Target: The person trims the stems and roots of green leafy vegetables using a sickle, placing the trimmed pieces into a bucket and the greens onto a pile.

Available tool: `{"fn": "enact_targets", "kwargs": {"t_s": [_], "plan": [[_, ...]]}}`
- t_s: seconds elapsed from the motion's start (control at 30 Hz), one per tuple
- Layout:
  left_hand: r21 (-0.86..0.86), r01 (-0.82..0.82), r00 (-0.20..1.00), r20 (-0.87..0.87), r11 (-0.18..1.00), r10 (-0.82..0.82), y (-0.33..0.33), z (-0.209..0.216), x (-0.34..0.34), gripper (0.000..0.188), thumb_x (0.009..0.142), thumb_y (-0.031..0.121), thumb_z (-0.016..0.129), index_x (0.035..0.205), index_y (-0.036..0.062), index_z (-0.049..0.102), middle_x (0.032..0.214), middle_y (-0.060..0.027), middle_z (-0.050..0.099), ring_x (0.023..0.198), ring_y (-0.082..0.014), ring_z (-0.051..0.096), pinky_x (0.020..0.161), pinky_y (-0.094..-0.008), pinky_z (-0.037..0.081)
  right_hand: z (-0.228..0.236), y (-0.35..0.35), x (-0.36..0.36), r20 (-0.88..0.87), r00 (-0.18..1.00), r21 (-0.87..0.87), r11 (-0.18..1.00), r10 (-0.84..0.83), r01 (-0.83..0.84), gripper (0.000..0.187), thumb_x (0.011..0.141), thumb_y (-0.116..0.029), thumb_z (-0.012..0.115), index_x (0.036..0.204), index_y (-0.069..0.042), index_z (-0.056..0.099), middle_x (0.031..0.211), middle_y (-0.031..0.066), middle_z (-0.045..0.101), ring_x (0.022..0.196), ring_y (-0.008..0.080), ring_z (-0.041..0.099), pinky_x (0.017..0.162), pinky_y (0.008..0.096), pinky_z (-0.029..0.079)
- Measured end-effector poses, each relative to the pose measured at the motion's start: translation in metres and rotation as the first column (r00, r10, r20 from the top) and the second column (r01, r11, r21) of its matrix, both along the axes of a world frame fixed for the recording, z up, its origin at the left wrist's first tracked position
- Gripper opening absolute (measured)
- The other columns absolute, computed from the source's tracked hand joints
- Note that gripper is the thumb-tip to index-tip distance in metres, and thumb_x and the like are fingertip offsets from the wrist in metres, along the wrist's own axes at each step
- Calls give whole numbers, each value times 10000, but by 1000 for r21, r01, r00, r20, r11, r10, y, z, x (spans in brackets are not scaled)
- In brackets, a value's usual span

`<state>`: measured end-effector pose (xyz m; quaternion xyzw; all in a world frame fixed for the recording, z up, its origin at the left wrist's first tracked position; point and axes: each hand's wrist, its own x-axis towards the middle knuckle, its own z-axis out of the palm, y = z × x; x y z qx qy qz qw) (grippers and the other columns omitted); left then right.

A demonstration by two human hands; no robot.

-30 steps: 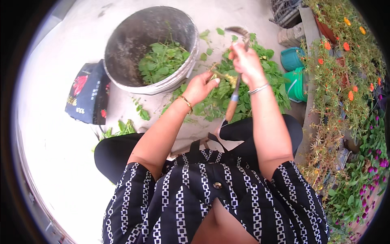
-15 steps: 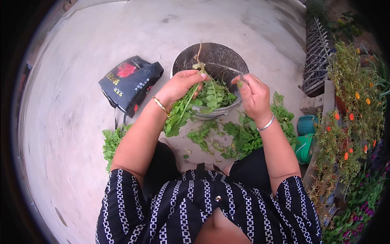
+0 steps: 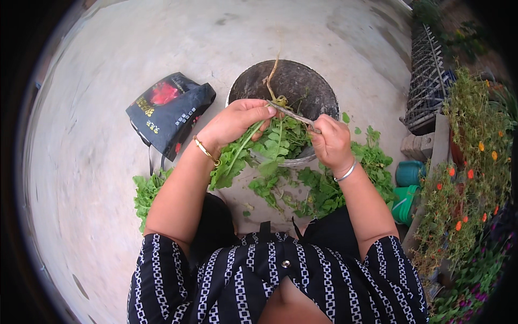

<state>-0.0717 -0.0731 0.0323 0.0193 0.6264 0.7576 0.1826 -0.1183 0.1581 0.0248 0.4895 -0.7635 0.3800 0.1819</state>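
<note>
My left hand (image 3: 237,123) is closed round a leafy green vegetable plant (image 3: 231,168). Its long pale root (image 3: 273,75) points up and away over the bucket, while the leaves hang beside my wrist. In my right hand (image 3: 333,143) is a knife (image 3: 294,114) with a thin grey blade; my fingers cover its handle. The blade reaches left to the plant's stem base, by my left thumb, and appears to touch it. Beneath both hands stands a round bucket (image 3: 318,89) with a dark, stained inside. Cut greens (image 3: 294,143) lie in its near part.
Loose leafy greens (image 3: 372,162) lie on the concrete at the near right of the bucket, with another bunch (image 3: 148,194) at left. A dark bag (image 3: 172,116) with a red flower print sits left. Green pots (image 3: 404,202) and a flower bed (image 3: 464,162) line the right.
My right hand has come down and slightly nearer, bringing the blade against the plant's stem base. The left hand, with the plant, has shifted slightly left and nearer.
</note>
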Motion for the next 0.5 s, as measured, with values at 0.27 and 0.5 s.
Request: {"fn": "enact_targets", "kwargs": {"t_s": [0.27, 0.5], "plan": [[20, 1, 1000, -23, 1000, -1, 8, -1, -2, 221, 933, 236, 510, 878, 35, 586, 649, 13, 497, 525, -85, 436, 509, -229, 383, -1, 3, 0, -39, 996, 5, 997, -79, 79, 156, 780, -127, 636, 725, -48, 514, 644, 92, 503, 564, 278, 535, 482, 357, 415], [69, -56, 996, -62, 996, 61, 15, -4, -1, 222, 938, 232, 506, 965, 27, 587, 662, 19, 486, 549, -79, 436, 526, -223, 381, -7, 0, -1, 2, 996, -15, 996, -92, 92, 175, 782, -121, 644, 710, -48, 503, 654, 95, 516, 576, 286, 542, 491, 362, 420]]}}
